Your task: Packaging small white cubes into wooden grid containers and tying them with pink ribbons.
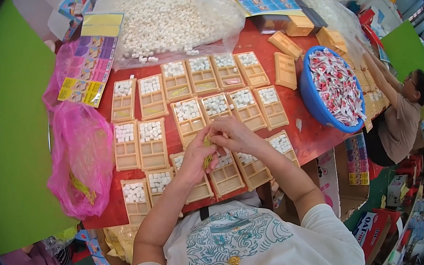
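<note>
My left hand [194, 159] is closed around a small bundle of thin yellow-green strips [208, 156]. Against that bundle, the fingers of my right hand [232, 134] are pinched together; whatever lies between their tips is too small to make out. Both hands hover over rows of tan plastic compartment trays [153, 146]. White cubes fill the far compartment of each tray. A few trays in the far row, such as the one at the upper middle [177, 80], hold yellow-green strips in a near compartment. My forearms partly cover the nearest trays.
A clear bag heaped with white cubes [162, 27] lies at the back. On the left sits a pink plastic bag [89, 142] with more strips inside. A blue basin [303, 85] of small packets stands right, beside stacked tan trays [285, 69]. Another person [401, 125] works at far right.
</note>
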Demonstrator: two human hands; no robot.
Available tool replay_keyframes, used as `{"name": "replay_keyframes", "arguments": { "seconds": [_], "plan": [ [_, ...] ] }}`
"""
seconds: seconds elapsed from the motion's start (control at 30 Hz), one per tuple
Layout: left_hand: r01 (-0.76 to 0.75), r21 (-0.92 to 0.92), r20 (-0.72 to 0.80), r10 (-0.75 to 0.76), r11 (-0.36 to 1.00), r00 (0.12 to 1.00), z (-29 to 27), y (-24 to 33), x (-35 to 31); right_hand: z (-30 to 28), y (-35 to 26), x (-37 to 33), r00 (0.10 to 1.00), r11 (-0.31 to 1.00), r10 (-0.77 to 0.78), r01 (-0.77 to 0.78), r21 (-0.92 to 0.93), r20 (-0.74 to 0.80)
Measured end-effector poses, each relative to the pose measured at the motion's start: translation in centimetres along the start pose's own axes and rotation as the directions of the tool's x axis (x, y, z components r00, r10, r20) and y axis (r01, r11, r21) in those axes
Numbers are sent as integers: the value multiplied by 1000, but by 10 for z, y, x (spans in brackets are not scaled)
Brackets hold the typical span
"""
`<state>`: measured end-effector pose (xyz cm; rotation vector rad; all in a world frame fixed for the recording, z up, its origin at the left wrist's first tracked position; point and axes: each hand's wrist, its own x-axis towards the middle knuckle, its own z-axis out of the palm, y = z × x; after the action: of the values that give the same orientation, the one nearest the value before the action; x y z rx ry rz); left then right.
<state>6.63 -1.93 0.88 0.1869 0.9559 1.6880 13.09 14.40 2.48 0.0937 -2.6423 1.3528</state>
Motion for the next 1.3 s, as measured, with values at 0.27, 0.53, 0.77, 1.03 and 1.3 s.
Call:
{"name": "replay_keyframes", "arguments": {
  "seconds": [0.27, 0.53, 0.77, 1.03, 1.3],
  "plan": [
    [43, 17, -54, -42, 999, 998, 9, 4, 7, -24, 12, -5, 975, 979, 204, -200, 48, -86],
    [51, 38, 24, -52, 998, 998, 7, 5, 24, -22, 16, -3, 999, 999, 35, -35, -2, -8],
    [56, 90, 15, -58, 994, 998, 7, 5, 26, -17, 17, -3, 994, 990, -105, 105, -98, 6],
    [98, 48, 9, -99, 994, 995, 3, 6, 25, -24, 18, -7, 995, 990, 71, -79, -117, -71],
    [61, 44, -5, -61, 997, 998, 5, 3, 25, -22, 20, -13, 999, 996, 40, -39, -75, 9]
  ]
}}
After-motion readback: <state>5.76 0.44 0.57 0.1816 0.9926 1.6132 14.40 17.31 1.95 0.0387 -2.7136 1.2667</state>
